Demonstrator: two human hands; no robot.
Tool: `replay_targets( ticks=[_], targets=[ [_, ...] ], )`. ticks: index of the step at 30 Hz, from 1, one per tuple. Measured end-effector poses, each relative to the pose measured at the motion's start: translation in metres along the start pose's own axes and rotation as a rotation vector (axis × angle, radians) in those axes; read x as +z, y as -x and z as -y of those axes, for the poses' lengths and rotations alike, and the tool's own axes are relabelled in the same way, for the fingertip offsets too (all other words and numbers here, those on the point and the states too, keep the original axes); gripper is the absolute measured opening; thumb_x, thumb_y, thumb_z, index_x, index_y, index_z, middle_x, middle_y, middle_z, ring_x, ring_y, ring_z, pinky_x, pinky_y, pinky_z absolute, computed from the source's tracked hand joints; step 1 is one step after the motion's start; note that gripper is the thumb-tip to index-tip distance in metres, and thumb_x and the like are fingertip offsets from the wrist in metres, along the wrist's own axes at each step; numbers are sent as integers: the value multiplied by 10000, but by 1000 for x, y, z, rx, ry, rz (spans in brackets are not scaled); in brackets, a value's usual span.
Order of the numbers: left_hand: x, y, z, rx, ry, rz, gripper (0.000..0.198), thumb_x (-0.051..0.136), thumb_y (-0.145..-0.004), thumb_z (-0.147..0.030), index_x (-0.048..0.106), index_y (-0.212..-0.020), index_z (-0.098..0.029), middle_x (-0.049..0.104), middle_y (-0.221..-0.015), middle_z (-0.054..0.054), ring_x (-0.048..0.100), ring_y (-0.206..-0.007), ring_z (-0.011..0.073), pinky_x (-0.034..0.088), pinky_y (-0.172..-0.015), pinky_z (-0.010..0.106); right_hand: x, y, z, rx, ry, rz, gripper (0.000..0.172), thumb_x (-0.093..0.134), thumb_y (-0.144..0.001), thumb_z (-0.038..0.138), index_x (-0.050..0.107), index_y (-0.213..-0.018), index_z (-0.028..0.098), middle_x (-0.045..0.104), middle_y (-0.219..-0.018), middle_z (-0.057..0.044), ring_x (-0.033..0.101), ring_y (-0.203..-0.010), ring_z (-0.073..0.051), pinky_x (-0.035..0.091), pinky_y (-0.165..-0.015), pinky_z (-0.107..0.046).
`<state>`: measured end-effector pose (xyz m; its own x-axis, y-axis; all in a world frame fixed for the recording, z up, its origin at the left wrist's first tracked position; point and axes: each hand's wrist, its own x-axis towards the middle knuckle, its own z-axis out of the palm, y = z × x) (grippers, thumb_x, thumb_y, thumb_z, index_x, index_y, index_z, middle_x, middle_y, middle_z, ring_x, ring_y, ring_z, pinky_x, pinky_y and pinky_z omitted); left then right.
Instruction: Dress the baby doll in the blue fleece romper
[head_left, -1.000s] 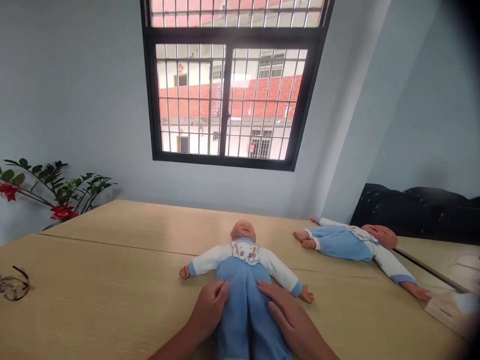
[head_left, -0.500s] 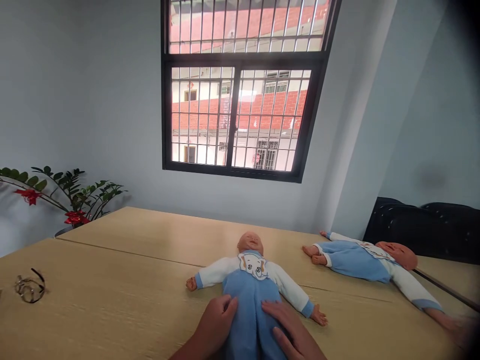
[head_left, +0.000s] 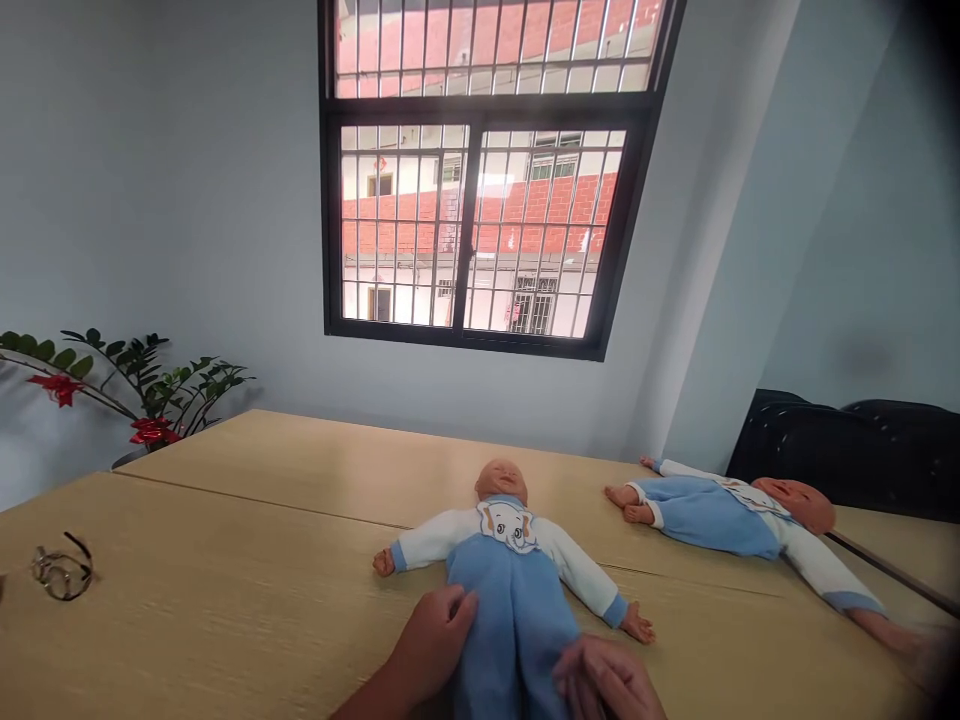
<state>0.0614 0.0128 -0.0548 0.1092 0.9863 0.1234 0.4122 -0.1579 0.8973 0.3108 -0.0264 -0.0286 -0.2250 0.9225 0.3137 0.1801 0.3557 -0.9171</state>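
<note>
A baby doll [head_left: 504, 590] lies face up on the table, its head pointing away from me and its arms spread. It wears a blue and white outfit with an elephant face on the bib [head_left: 508, 526]. At the left side of its waist is my left hand [head_left: 431, 640], the fingers curled against the blue cloth and the thumb on top. My right hand [head_left: 611, 680] is lower, by the doll's leg on the right, with bent fingers closed at the cloth; they are slightly blurred. The doll's feet are out of frame.
A second doll [head_left: 705, 515] in the same outfit lies on its back at the right. Eyeglasses [head_left: 64, 570] rest on the wooden table [head_left: 225, 560] at the left. Beyond are a potted plant [head_left: 150, 385], a barred window [head_left: 472, 230] and black chairs [head_left: 855, 455].
My right hand has slid down from the doll's hip to its leg, and its outstretched fingers have curled. My left hand has stayed at the waist.
</note>
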Motion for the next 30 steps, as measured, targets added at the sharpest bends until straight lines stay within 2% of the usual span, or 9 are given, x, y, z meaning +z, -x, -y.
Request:
replay_targets(
  ticks=[3,6,8,13,15,17,20,25,30],
  targets=[
    [-1,1,3,12,-20,13,445,408,-966,-553,395,-675,-216,436,-667,-35,396,-671,155,276,-643,310,1,0,3,92,22,-79,632,442,-953,717,763,-845,184,614,-549,-41,557,-446,-193,502,-490,-335],
    [-1,3,4,40,-54,19,444,397,-976,-544,406,-679,-213,468,-676,-31,423,-674,157,288,-645,304,0,-9,6,81,225,-129,532,519,-950,652,762,-1063,192,683,-690,-52,665,-673,-250,562,-651,-374],
    [-4,3,4,50,-93,13,447,404,-981,-535,422,-671,-212,491,-663,-27,449,-664,161,294,-636,300,-1,-16,4,47,310,-137,501,527,-957,607,724,-1194,212,755,-972,-95,706,-927,-290,576,-863,-444],
    [-39,-11,8,171,-336,-360,317,447,-983,-378,560,-734,-218,634,-771,37,580,-818,233,419,-773,351,-6,-23,-10,5,424,-162,571,536,-950,553,597,-1398,203,598,-1461,-152,548,-1350,-323,404,-1157,-542],
    [-59,-19,18,267,-401,-436,145,526,-936,-296,647,-939,-215,706,-1011,85,608,-1030,279,449,-947,412,-8,-23,-10,35,416,-128,516,518,-963,554,652,-1306,193,669,-1352,-144,617,-1240,-313,477,-1071,-498],
    [-75,-25,32,231,-455,-436,250,565,-903,-237,650,-1136,-209,698,-1181,113,602,-1150,299,446,-1030,447,-10,-22,-8,80,390,-85,456,468,-987,566,722,-1013,188,751,-1004,-97,686,-926,-272,549,-840,-410],
    [-84,-32,50,158,-494,-367,322,574,-900,-201,635,-1216,-204,693,-1236,112,610,-1187,291,456,-1058,443,-12,-21,-2,134,347,-71,512,412,-1008,580,635,-741,204,590,-611,-3,547,-584,-194,438,-570,-316],
    [-83,-36,60,99,-578,-437,358,632,-897,-278,608,-1246,-198,676,-1287,128,573,-1235,324,421,-1093,473,-10,-21,4,84,462,-23,467,442,-1001,562,655,-792,203,594,-643,3,547,-628,-198,418,-593,-309],
    [-92,-35,62,-46,-573,-347,404,648,-898,-426,619,-1232,-200,705,-1218,125,606,-1166,329,452,-1025,451,-12,-25,-7,38,480,-67,372,471,-995,486,690,-954,187,725,-967,-77,655,-927,-261,508,-877,-397]
  ],
)
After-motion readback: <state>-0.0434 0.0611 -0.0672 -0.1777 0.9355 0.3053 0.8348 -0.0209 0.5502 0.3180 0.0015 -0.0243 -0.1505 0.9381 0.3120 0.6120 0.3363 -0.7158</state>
